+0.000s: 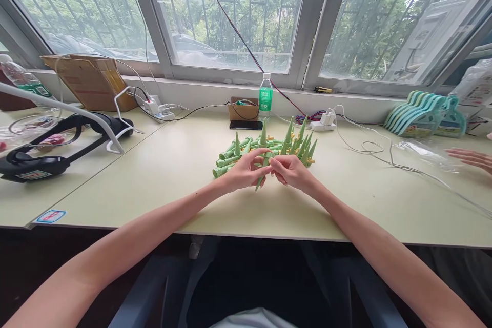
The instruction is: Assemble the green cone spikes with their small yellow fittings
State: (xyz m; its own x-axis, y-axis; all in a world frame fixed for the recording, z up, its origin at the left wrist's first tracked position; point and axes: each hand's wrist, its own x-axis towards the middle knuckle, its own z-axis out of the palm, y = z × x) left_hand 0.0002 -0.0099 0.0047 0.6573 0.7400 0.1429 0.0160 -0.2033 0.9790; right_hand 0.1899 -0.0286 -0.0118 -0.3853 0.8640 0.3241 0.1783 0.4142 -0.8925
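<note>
My left hand (pixel 249 168) is closed around a green pointed plastic piece (pixel 266 159), whose tip points down toward the table. Against the upper end of this piece my right hand (pixel 291 169) is pinched, thumb and forefinger together. Whatever small part sits between those fingertips is too hidden to make out. Just beyond my hands lies a cluster of green jointed plastic tubes (pixel 225 163), like bamboo stalks. Upright green spikes (pixel 288 136) and small yellow connectors (pixel 310 161) stand out among them.
Behind the cluster are a black phone (pixel 246 125), a small cardboard box (pixel 243 110) and a water bottle (pixel 265 95). A headset (pixel 57 151) lies left. White cables (pixel 392 156) and teal hangers (pixel 417 115) are right, near another person's hand (pixel 471 159).
</note>
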